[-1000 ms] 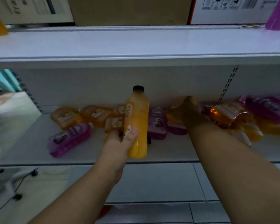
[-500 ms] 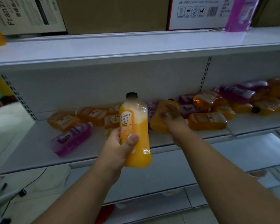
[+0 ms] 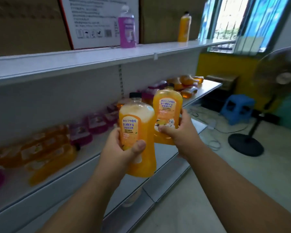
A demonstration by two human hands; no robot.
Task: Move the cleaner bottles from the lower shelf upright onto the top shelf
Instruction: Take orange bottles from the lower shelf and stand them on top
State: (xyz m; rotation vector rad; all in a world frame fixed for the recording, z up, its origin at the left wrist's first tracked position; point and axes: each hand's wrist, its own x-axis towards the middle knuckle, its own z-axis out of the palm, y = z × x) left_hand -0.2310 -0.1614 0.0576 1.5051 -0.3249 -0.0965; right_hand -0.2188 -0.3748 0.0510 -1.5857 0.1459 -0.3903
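Note:
My left hand grips an orange cleaner bottle with a black cap, held upright in front of the lower shelf. My right hand grips a second orange bottle, also upright, just right of the first and nearly touching it. Several orange and purple bottles lie on their sides along the lower shelf. On the top shelf a purple bottle and an orange bottle stand upright.
Cardboard boxes fill the back of the top shelf. To the right, on the floor, stand a blue stool, a fan with a round black base and loose cables. A window is at the upper right.
My right hand has lifted an orange bottle off the lower shelf and brought it beside the one in my left hand. My view has swung to the right and up.

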